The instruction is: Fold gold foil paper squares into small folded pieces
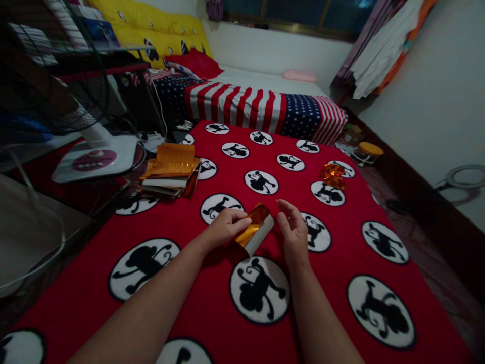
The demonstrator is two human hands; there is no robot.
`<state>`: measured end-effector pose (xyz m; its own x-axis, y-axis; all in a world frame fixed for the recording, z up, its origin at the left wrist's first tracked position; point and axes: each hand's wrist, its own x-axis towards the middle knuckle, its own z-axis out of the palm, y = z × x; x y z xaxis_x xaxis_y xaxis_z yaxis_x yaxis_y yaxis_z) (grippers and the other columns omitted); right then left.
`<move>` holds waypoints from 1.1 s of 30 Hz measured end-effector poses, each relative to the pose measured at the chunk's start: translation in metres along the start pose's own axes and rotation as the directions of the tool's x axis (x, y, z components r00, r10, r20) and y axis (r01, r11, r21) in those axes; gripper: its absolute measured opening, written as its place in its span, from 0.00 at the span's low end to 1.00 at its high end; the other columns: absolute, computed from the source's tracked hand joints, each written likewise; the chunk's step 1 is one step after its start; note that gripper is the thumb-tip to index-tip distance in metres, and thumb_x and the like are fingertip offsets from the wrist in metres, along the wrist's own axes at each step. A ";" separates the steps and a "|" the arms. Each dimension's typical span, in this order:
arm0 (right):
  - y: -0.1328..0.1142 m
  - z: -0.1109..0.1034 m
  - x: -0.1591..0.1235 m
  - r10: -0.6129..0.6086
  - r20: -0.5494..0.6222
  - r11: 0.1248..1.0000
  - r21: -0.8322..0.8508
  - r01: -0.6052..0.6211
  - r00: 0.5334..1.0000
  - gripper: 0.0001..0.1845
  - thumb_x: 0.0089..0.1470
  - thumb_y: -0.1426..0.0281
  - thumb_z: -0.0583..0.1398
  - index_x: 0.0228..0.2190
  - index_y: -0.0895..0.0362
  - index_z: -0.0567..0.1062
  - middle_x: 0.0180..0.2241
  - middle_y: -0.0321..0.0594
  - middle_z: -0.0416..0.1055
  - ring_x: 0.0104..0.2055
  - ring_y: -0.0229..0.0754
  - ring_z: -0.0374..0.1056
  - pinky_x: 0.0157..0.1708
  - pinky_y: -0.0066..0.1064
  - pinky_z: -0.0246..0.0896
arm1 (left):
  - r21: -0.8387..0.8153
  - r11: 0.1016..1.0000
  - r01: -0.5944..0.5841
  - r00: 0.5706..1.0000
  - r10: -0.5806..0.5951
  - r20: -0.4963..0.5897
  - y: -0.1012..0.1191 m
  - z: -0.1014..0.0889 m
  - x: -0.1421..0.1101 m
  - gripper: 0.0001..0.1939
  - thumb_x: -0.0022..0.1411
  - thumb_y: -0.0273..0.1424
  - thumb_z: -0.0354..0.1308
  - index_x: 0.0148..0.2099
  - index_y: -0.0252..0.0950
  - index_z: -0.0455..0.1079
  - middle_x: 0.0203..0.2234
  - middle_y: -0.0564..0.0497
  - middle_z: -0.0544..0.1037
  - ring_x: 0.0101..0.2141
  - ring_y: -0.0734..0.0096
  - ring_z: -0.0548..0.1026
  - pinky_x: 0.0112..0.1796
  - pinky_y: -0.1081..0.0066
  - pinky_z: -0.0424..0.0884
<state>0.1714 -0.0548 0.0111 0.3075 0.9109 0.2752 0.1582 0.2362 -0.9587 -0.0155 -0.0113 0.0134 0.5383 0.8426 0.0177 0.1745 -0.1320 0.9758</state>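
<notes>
Head view: my left hand (226,226) has hold of one foil sheet (250,233), pinched near its left edge with the thumb laid on the shiny face; the fingers beneath are hidden by the sheet, so I cannot tell how they lie. The sheet is held above the red cloth (237,178), near the middle of its width, tilted and curled, with orange-gold foil inside and a pale band showing along its right side. My right hand (294,230) holds nothing that I can see; its fingers are loosely curved and parted from the thumb, palm turned toward the sheet, just beside its right edge and seemingly apart from it. Black monkey figures in white circles are printed over the cloth. To the left, near the cloth's edge, lies a stack (170,171) of similar sheets, unevenly squared, gold and pale faces both showing, well apart from my hands. To the right and farther off, shiny orange pieces (333,176) lie crumpled or folded on the cloth; I cannot tell which. Beyond the cloth stands a bed (242,107) with a striped and starred cover, a pink pillow (299,76) on top. A fan base (96,157) is at left, a yellow-topped stool (370,149) at right.
</notes>
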 end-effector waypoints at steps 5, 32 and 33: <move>-0.002 0.002 -0.002 0.131 0.252 0.987 0.060 -0.150 0.959 0.14 0.48 0.61 0.66 0.37 0.53 0.78 0.35 0.40 0.77 0.37 0.44 0.72 0.37 0.34 0.66 | 0.131 0.990 -0.043 0.996 0.032 0.085 0.006 0.000 -0.005 0.16 0.59 0.35 0.53 0.22 0.32 0.69 0.16 0.55 0.65 0.19 0.78 0.62 0.20 0.77 0.55; 0.006 0.005 -0.001 0.360 0.115 0.906 0.193 -0.376 0.926 0.21 0.47 0.58 0.66 0.41 0.55 0.71 0.22 0.31 0.71 0.22 0.35 0.65 0.21 0.24 0.58 | -0.343 0.938 0.055 0.998 -0.059 -0.001 -0.013 -0.020 0.002 0.41 0.41 0.30 0.73 0.59 0.37 0.65 0.50 0.43 0.73 0.48 0.59 0.74 0.44 0.67 0.71; 0.006 0.005 -0.001 0.361 0.104 0.905 0.202 -0.375 0.927 0.21 0.47 0.57 0.66 0.41 0.55 0.72 0.25 0.33 0.72 0.24 0.36 0.67 0.22 0.25 0.60 | -0.341 0.938 0.055 0.998 -0.055 0.009 -0.013 -0.019 0.002 0.40 0.41 0.29 0.72 0.58 0.37 0.66 0.50 0.43 0.74 0.48 0.59 0.73 0.45 0.66 0.70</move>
<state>0.1670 -0.0528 0.0050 0.2441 0.9648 -0.0981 -0.1615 -0.0593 -0.9851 -0.0323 0.0020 0.0051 0.5354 0.8438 -0.0377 -0.0883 0.1003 0.9910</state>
